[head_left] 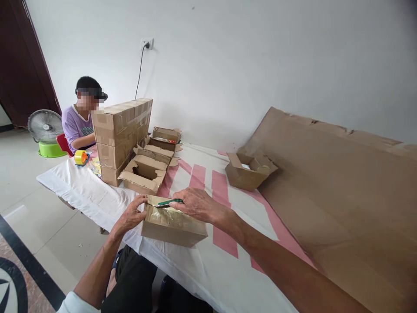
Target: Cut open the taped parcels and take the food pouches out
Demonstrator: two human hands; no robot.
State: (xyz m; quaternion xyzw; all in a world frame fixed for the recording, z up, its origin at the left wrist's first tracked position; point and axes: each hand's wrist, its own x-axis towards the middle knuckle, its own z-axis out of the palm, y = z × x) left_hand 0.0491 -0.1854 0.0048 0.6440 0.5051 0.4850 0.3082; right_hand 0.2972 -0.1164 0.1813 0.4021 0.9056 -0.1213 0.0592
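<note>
Green-handled cutter (170, 202) fills my right hand (194, 205); my left (133, 214) grips the taped box (174, 221), open cartons (145, 174) just beyond it, blocking forward reach.

Lighting: bright, soft, source out of view; faint shadows on the smooth white wall (228, 65); pale glare on the glossy light-tiled floor (48, 221), highlights on the shiny tape atop the closed brown cardboard box (174, 232). Quality: mostly sharp; wide-angle stretching toward edges; upper right corner darkened; square pixelation at left
</note>
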